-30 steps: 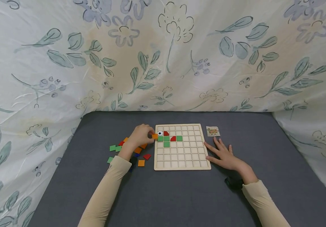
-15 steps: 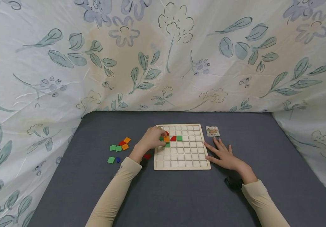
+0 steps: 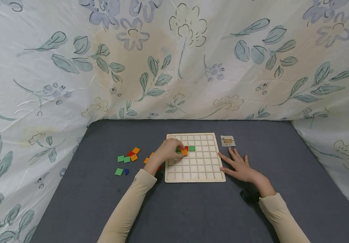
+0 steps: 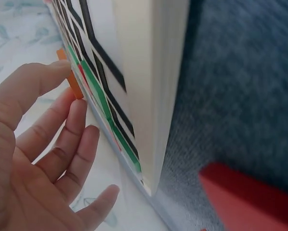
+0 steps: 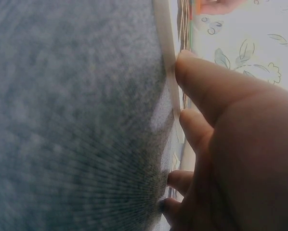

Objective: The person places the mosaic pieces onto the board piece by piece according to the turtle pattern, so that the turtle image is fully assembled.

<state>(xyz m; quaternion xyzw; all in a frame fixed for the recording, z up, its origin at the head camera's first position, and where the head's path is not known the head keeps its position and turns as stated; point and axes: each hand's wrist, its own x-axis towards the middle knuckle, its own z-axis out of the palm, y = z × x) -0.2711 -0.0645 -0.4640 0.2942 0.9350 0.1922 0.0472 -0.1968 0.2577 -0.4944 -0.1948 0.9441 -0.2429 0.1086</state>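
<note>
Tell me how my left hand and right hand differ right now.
Your left hand pinches an orange tile, while your right hand holds nothing. The left hand reaches over the gridded board, whereas the right hand rests at its right edge. The right hand's fingers are spread; the left hand's thumb and finger close on the tile. Both wrists have beige sleeves.

Head view: diffuse, even light brightens the floral cloth (image 3: 162,84), and soft shadows fall on the dark tabletop (image 3: 201,212) beside the sleeves (image 3: 128,206). Left wrist view: hazy, the near red piece (image 4: 252,197) soft-edged. Right wrist view: the right hand (image 5: 250,130) shaded and blurred against bright, washed-out cloth.
</note>
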